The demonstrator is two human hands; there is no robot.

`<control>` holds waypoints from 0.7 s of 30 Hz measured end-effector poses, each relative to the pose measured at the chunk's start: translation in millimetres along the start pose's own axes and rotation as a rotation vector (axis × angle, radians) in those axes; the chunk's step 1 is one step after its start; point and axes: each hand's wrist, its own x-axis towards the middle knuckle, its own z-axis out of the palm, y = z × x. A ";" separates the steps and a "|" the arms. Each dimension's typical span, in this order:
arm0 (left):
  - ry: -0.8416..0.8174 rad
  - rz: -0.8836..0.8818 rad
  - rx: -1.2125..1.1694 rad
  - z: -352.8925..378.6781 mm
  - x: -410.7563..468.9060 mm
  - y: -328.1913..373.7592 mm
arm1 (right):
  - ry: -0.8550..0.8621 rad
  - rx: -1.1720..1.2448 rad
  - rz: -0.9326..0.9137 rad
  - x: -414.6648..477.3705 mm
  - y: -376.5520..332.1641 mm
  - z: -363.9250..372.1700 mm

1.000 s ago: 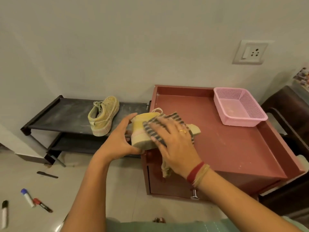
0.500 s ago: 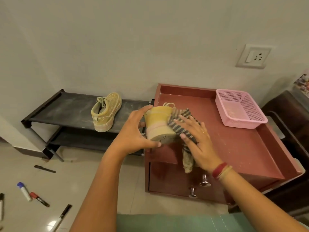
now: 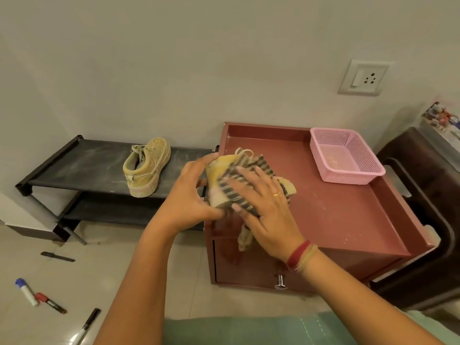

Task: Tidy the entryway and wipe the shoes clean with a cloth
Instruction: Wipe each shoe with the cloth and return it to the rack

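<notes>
Now, with the left hand gripping the shoe at the worktop's front-left corner and the flat right hand pressing the cloth against it, firm overlapping strokes would clean best.

Views: one only, worn on the head; nothing is shared with a second view.
Direction: forward and down, towards the wall and onto the red cabinet.
Nearness: close; both forearms are seen entering from the bottom edge, and the left hand and right hand are framed mid-picture on the held shoe.
Width: wide-angle; the shoe rack and floor are taken in at left.
</notes>
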 end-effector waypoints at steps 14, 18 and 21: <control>-0.081 -0.107 0.097 -20.9 -4.8 -11.0 | -0.058 0.064 0.062 0.1 11.7 2.9; -0.108 -0.166 0.143 -27.0 -7.0 -19.0 | 0.041 0.206 0.319 -11.4 56.1 11.4; -0.137 -0.170 0.237 -27.0 -4.6 -19.2 | 0.081 0.476 0.593 -5.9 76.9 4.0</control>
